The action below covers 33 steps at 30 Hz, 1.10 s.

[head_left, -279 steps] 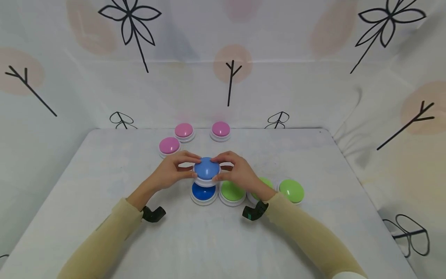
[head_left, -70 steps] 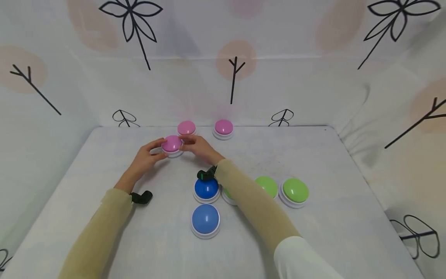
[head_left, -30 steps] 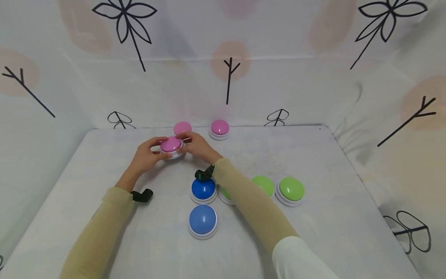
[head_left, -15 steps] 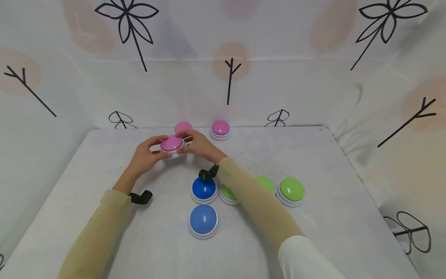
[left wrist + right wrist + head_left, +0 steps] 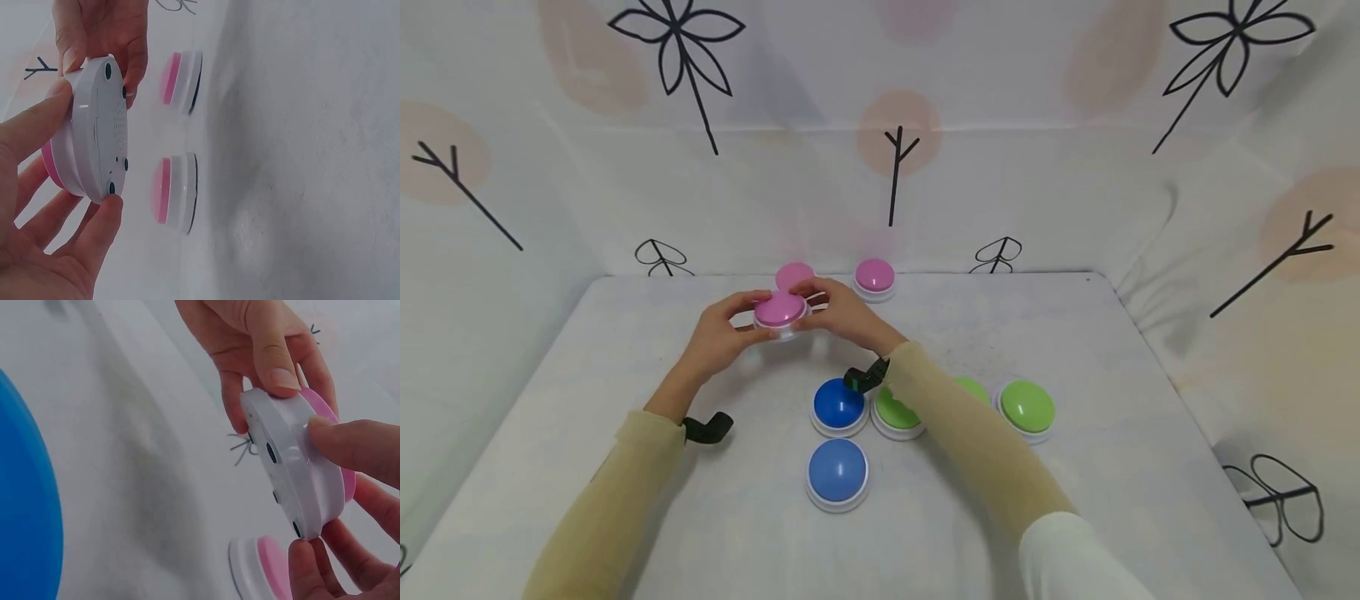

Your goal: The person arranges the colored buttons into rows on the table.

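Both hands hold a pink domed push button buzzer (image 5: 778, 308) with a white base above the back left part of the table. My left hand (image 5: 715, 337) grips its left side, thumb on the near edge and fingers behind. On the opposite side my right hand (image 5: 850, 318) pinches the rim the same way. The left wrist view shows the buzzer's underside (image 5: 112, 134), with dark feet and small speaker holes, raised off the tabletop. In the right wrist view its white base (image 5: 294, 462) is tilted between both hands' thumbs and fingers.
Two more pink buzzers, a left one (image 5: 793, 273) and a right one (image 5: 874, 275), stand at the table's (image 5: 737, 525) back edge. A dark blue buzzer (image 5: 838, 402) sits behind a lighter blue one (image 5: 837, 471). Rightward runs a row of green buzzers (image 5: 1026, 406), partly under the right sleeve.
Earlier both hands held the lighter blue buzzer; it now rests in front of the dark blue one. The hands have since gripped the pink buzzer, lifted it and shifted it slightly right.
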Tool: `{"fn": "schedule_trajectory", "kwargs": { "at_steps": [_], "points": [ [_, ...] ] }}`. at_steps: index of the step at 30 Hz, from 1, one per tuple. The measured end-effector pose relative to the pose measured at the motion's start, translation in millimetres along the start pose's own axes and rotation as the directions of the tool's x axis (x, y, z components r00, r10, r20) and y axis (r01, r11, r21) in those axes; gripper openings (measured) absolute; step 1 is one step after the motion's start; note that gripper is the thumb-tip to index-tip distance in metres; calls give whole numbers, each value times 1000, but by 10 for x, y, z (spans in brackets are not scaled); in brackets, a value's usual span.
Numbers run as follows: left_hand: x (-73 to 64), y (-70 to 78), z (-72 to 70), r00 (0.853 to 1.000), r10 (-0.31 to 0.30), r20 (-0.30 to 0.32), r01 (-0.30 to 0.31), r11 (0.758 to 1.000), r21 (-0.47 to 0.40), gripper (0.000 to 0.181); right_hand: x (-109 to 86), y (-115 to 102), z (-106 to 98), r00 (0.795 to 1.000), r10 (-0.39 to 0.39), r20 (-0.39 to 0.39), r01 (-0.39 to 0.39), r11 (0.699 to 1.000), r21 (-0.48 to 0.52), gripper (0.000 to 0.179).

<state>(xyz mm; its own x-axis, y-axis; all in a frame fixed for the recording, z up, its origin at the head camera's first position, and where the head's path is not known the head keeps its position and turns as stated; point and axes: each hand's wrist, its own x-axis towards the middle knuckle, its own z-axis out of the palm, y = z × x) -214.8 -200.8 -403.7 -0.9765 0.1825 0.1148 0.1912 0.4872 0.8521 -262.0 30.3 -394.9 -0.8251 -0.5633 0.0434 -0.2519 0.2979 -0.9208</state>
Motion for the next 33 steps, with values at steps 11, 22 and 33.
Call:
{"fn": "schedule_trajectory", "kwargs": {
  "at_steps": [11,22,33],
  "points": [
    [-79,102,78,999,32,17,-32,999,-14,62,-211,-50,-80,1000,14,-15,-14,1000,-12,60],
    [-136,201,201,995,89,50,-87,995,-49,60,-424,-19,-152,999,12,-41,-14,999,-49,59],
    [-200,289,387,992,85,91,-82,996,-34,55,-675,53,-211,997,31,-67,-34,998,-54,57]
  ]
}}
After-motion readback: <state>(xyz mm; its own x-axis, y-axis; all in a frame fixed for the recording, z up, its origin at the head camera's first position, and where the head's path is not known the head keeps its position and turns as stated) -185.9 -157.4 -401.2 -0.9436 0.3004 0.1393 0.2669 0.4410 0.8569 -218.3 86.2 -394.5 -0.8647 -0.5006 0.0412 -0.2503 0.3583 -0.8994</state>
